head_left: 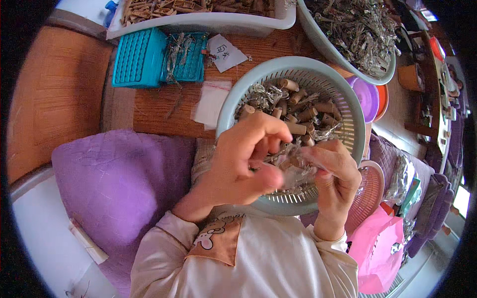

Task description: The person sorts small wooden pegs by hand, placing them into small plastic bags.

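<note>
Over a grey-green slotted basket (229, 102), both hands meet close to my body. My right hand (334, 171) pinches a crinkled piece of clear plastic film (289, 166) between thumb and fingertips. Beside it, my left hand (243, 161) has its thumb and index finger spread apart, the other fingers curled inward. The film lies between the two hands; whether the left hand touches it I cannot tell. A tiny green speck shows by the left palm. Below the hands, brown cork-like cylinders (297, 128) lie mixed with shiny clear wrappers (268, 95) inside the basket.
A white tub (278, 23) of brown pieces stands behind, with a larger grey basin (387, 74) of shiny wrapped bits at its right. Teal trays (136, 58), a paper note (226, 53) and flat clear bags (211, 104) lie left. A purple cushion (119, 174) and pink bag (380, 243) flank me.
</note>
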`<action>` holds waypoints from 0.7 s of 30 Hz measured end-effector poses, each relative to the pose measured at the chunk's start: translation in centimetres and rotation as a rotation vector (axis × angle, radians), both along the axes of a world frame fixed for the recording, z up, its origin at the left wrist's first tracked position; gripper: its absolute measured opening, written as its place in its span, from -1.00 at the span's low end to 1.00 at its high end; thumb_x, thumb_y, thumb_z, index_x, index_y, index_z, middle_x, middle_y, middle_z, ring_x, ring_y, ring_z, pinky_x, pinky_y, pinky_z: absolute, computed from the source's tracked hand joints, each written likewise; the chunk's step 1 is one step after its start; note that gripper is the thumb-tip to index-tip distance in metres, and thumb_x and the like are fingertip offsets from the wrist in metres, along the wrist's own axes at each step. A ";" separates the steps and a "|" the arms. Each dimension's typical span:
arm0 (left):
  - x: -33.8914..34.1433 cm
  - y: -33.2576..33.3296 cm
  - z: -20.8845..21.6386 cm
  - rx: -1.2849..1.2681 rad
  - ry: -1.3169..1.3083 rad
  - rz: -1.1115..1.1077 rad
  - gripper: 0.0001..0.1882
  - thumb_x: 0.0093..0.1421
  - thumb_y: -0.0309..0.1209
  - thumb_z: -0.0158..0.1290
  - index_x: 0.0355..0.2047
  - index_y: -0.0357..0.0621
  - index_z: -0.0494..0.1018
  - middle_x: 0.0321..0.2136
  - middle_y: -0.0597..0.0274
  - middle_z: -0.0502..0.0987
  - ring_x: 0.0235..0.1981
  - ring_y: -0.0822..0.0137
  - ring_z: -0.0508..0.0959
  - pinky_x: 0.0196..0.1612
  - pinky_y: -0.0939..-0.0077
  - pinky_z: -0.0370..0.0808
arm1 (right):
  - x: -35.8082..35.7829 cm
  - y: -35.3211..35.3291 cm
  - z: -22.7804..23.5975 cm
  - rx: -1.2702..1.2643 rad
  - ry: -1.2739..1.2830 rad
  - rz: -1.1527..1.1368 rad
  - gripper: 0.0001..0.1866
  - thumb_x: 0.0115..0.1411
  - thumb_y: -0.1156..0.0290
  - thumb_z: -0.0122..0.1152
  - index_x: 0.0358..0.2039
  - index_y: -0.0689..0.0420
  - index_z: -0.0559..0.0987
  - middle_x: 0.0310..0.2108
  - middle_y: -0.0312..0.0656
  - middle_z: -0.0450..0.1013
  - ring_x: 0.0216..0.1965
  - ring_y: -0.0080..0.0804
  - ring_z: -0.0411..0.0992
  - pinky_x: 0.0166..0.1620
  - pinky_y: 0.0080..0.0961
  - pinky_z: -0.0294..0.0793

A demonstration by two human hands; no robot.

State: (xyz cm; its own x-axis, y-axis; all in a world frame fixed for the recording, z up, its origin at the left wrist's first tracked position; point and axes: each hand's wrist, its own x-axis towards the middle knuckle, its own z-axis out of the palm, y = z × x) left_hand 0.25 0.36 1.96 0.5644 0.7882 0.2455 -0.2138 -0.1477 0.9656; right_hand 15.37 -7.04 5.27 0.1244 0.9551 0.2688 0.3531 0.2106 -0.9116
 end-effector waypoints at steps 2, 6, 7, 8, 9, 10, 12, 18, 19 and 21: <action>0.1 0.1 0.1 0.077 0.048 0.014 -0.72 0.00 -0.26 0.01 -0.37 -0.20 0.36 -0.67 0.34 0.29 -0.74 0.57 0.20 -0.68 0.70 0.14 | 0.0 0.1 -0.2 -0.002 -0.012 0.021 -0.80 0.04 0.46 0.04 -0.32 0.23 0.52 -0.51 -0.17 0.40 -0.53 -0.43 0.35 -0.46 -0.61 0.32; 0.2 -0.6 0.9 0.103 0.167 0.089 -0.85 -0.05 -0.42 0.05 -0.45 -0.19 0.41 -0.67 0.28 0.38 -0.74 0.52 0.32 -0.68 0.66 0.23 | 0.0 -0.3 0.0 -0.057 -0.001 0.029 -0.80 0.06 0.44 0.02 -0.30 0.22 0.52 -0.57 -0.22 0.35 -0.59 -0.49 0.27 -0.50 -0.62 0.25; 0.2 -0.7 1.0 0.077 0.188 0.123 -0.89 -0.05 -0.47 0.03 -0.46 -0.20 0.42 -0.66 0.25 0.41 -0.74 0.49 0.36 -0.66 0.65 0.28 | -0.1 -0.3 0.0 -0.069 0.041 0.029 -0.79 0.07 0.44 0.01 -0.29 0.22 0.51 -0.59 -0.23 0.33 -0.60 -0.50 0.24 -0.51 -0.62 0.23; 0.2 -0.9 1.2 0.079 0.190 0.125 -0.89 -0.05 -0.47 0.03 -0.46 -0.20 0.42 -0.66 0.25 0.41 -0.74 0.49 0.36 -0.66 0.65 0.28 | -0.3 -0.2 0.0 -0.068 0.043 0.031 -0.79 0.07 0.44 0.01 -0.29 0.22 0.51 -0.59 -0.23 0.33 -0.60 -0.50 0.24 -0.51 -0.62 0.23; 0.3 -1.0 1.3 0.077 0.211 0.146 -0.91 -0.03 -0.50 0.01 -0.46 -0.20 0.42 -0.66 0.23 0.41 -0.72 0.47 0.38 -0.65 0.63 0.29 | -0.5 -0.2 -0.2 -0.040 0.102 0.015 -0.78 0.08 0.42 -0.01 -0.29 0.23 0.51 -0.60 -0.25 0.32 -0.59 -0.51 0.23 -0.50 -0.62 0.22; 0.5 -1.1 1.3 0.075 0.232 0.166 -0.92 -0.02 -0.53 -0.02 -0.46 -0.20 0.42 -0.66 0.22 0.42 -0.71 0.45 0.40 -0.64 0.61 0.31 | -0.6 -0.2 -0.3 -0.013 0.161 -0.001 -0.76 0.10 0.40 -0.03 -0.28 0.24 0.50 -0.61 -0.26 0.31 -0.59 -0.51 0.22 -0.49 -0.63 0.20; 0.7 -1.2 1.5 0.061 0.237 0.176 -0.93 0.04 -0.51 -0.06 -0.47 -0.21 0.42 -0.65 0.28 0.43 -0.70 0.52 0.38 -0.63 0.66 0.29 | -0.4 -0.5 -0.9 -0.037 0.269 0.032 -0.75 0.10 0.38 -0.04 -0.29 0.25 0.50 -0.60 -0.26 0.32 -0.58 -0.50 0.21 -0.49 -0.62 0.18; 1.4 -1.0 0.8 0.291 0.192 0.216 -0.82 0.16 -0.42 -0.16 -0.48 -0.22 0.40 -0.63 0.33 0.43 -0.71 0.57 0.35 -0.64 0.72 0.26 | -0.6 -0.5 -3.4 0.022 0.890 0.167 -0.64 0.10 0.15 -0.07 -0.54 0.22 0.46 -0.54 -0.21 0.30 -0.57 -0.47 0.16 -0.50 -0.56 0.13; 1.6 -0.9 0.5 0.429 0.135 0.234 -0.79 0.18 -0.38 -0.18 -0.48 -0.22 0.38 -0.66 0.33 0.41 -0.73 0.57 0.33 -0.66 0.73 0.24 | -0.4 -0.6 -3.7 0.062 1.008 0.240 -0.58 0.09 0.07 -0.07 -0.64 0.20 0.42 -0.55 -0.20 0.27 -0.58 -0.46 0.15 -0.50 -0.54 0.13; 1.1 -1.0 0.6 0.258 0.155 0.202 -0.85 0.16 -0.41 -0.15 -0.46 -0.18 0.38 -0.62 0.27 0.41 -0.67 0.45 0.38 -0.60 0.64 0.28 | -0.1 -0.6 -2.5 0.092 1.091 0.212 -0.55 0.08 0.03 -0.07 -0.69 0.17 0.37 -0.58 -0.22 0.21 -0.59 -0.46 0.13 -0.50 -0.54 0.11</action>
